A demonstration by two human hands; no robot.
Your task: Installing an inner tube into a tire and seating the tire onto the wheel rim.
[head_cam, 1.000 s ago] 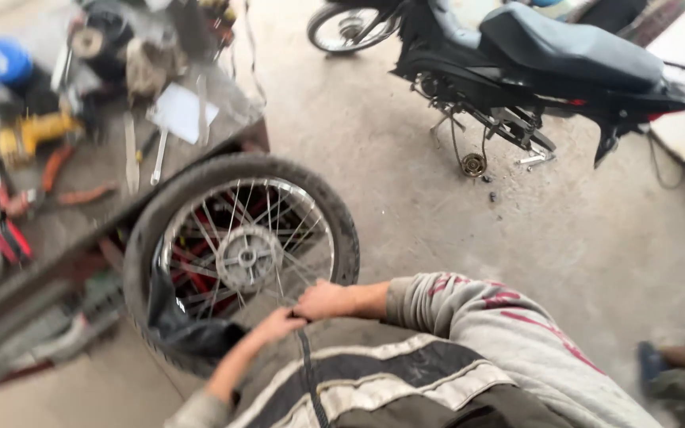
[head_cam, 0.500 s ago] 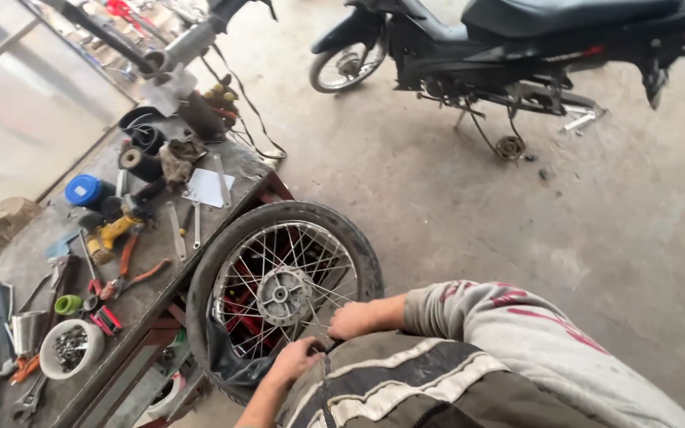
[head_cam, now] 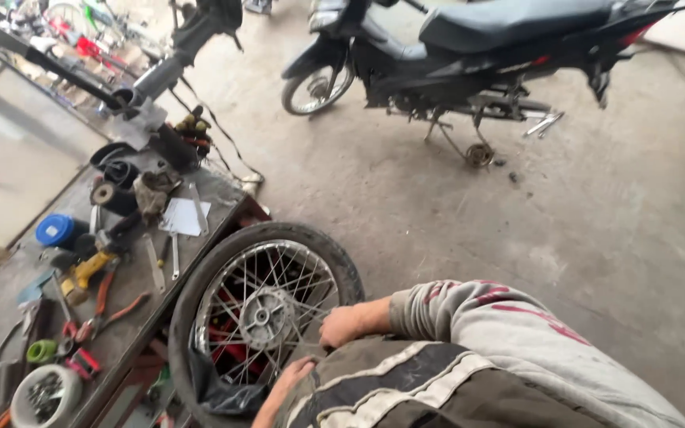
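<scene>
Spoked motorcycle wheel (head_cam: 267, 317) with a black rubber tyre, a silver rim, thin steel spokes and a grey metal hub stands upright on the concrete floor (head_cam: 453, 214), leaning against the edge of the low, dusty workbench (head_cam: 200, 238) and close in front of the person. The right hand (head_cam: 341, 326) rests on the lower right of the rim, fingers curled loosely on the wheel; how firmly it grips cannot be told. The left hand (head_cam: 288, 374) lies at the bottom of the wheel beside a limp black rubber inner tube (head_cam: 223, 392); its fingers are mostly hidden, so whether they are closed cannot be told. Both arms come out of a grey sweatshirt with red marks (head_cam: 509, 333), above dark trousers with pale stripes (head_cam: 406, 388). On the bench, a white rectangular sheet of paper (head_cam: 184, 215) lies flat near the top of the tyre, a round blue plastic tub (head_cam: 55, 230) sits near the far left edge, and a yellow-bodied power tool (head_cam: 89, 269), red-handled pliers (head_cam: 109, 305), a small green ring of tape (head_cam: 41, 350) and a white round bowl of metal parts (head_cam: 41, 394) lie spread over its nearer end. Well apart, across the floor, a black motorcycle (head_cam: 469, 55) is propped up with its rear wheel missing.
</scene>
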